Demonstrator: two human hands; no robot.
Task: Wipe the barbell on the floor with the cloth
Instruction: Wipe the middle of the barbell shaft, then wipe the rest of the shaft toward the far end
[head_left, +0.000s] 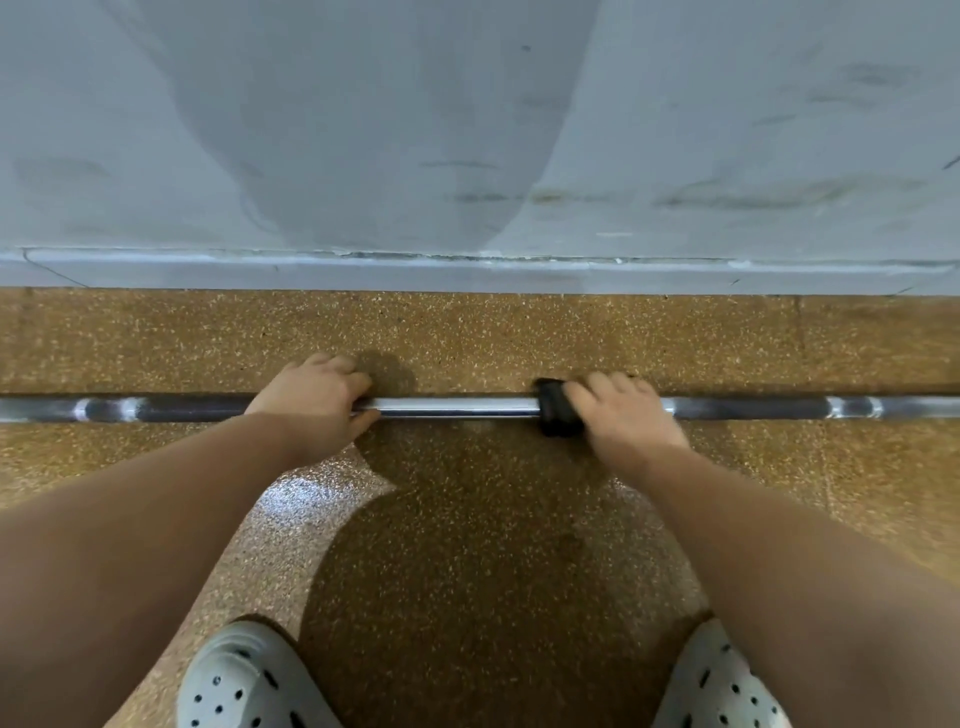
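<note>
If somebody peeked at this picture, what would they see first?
A long shiny barbell lies on the speckled brown floor, running left to right near the grey wall. The left hand grips it bare, and the right hand holds a black cloth on it.

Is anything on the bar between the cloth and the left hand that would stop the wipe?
Nothing visible lies on that stretch: the barbell is bare chrome from the cloth, gripped by the right hand, to the left hand. That hand grips the bar, so the cloth would meet it first.
</note>
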